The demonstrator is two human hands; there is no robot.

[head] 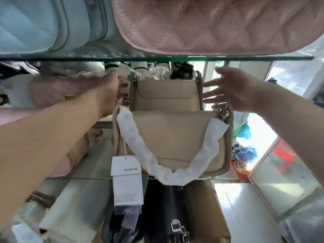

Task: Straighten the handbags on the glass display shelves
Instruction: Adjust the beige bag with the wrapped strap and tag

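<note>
Glass shelf [84, 178] carries the front beige handbag [175, 137] at its edge. Just behind it, my left hand [110, 92] curls its fingers on the rear beige bag [166, 95]; my right hand [233, 90] hovers beside, fingers spread.

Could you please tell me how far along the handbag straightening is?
Done: the front beige bag looks square to the glass shelf edge. In hand: the left hand grips the rear beige bag at its left side; the right hand, open, reaches its right side. Left: perhaps the pink bag beside them, too blurred to judge.
</note>
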